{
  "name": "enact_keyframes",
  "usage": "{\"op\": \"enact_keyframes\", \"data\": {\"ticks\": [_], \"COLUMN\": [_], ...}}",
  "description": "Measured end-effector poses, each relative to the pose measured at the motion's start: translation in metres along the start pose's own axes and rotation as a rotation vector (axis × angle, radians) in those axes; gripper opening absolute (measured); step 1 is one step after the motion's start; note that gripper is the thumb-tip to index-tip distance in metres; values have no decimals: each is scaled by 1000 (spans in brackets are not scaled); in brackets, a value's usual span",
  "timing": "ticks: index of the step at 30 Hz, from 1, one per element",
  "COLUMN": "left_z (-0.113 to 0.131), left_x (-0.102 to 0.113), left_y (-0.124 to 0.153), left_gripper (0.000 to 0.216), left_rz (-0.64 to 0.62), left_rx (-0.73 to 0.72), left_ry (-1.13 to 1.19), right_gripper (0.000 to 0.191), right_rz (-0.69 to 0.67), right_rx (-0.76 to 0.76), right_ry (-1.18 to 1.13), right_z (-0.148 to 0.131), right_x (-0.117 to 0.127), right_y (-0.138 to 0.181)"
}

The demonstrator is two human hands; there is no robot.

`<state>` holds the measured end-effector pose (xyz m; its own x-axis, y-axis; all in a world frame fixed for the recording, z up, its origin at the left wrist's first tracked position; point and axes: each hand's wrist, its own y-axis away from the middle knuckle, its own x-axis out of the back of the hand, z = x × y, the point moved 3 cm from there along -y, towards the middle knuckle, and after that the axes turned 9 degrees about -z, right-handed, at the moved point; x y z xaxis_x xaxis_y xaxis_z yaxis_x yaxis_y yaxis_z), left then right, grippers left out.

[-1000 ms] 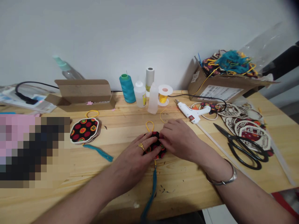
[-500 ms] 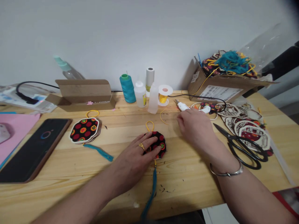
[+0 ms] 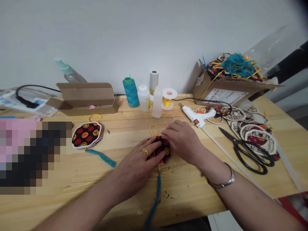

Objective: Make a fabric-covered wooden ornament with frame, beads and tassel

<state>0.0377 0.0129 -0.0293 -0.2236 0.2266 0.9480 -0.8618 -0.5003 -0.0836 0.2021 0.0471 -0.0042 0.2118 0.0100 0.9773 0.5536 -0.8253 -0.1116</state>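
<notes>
A dark floral fabric pendant (image 3: 166, 150) lies on the table, with a yellow cord loop (image 3: 153, 130) above and a teal tassel (image 3: 157, 192) below. My left hand (image 3: 138, 160) rests flat across its left side, fingers outstretched and a ring on one. At the pendant's upper right edge, my right hand (image 3: 184, 141) has its fingers bent together against the rim; its thumb is hidden. Behind the right hand lies a white glue gun (image 3: 198, 116) with a long glue stick in it. Black scissors (image 3: 247, 149) lie further right.
Stacked matching pendants (image 3: 87, 135) lie left, beside an open cardboard box (image 3: 89, 107). At the back stand a teal thread cone (image 3: 131, 93), bottles (image 3: 157, 104) and a yellow cord spool (image 3: 167, 102). A full carton (image 3: 216, 91) and wooden frames (image 3: 261, 138) occupy the right.
My right hand has moved left from the glue gun to the pendant's edge, leaving the glue gun lying on the table. My left hand stays on the pendant.
</notes>
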Motion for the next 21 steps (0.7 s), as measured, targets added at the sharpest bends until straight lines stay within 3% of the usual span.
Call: {"op": "enact_keyframes", "data": {"ticks": [8, 21], "left_z": [1, 1], "left_x": [-2, -3], "left_y": [0, -1], "left_gripper": [51, 51], "left_rz": [-21, -40], "left_rx": [8, 20], "left_ry": [-19, -26], "right_gripper": [14, 11], "right_rz": [-29, -37], "right_rx": [97, 139], "right_ry": [158, 214], "right_z": [-6, -11], "right_x": [-5, -5], "right_y": [-2, -4]}}
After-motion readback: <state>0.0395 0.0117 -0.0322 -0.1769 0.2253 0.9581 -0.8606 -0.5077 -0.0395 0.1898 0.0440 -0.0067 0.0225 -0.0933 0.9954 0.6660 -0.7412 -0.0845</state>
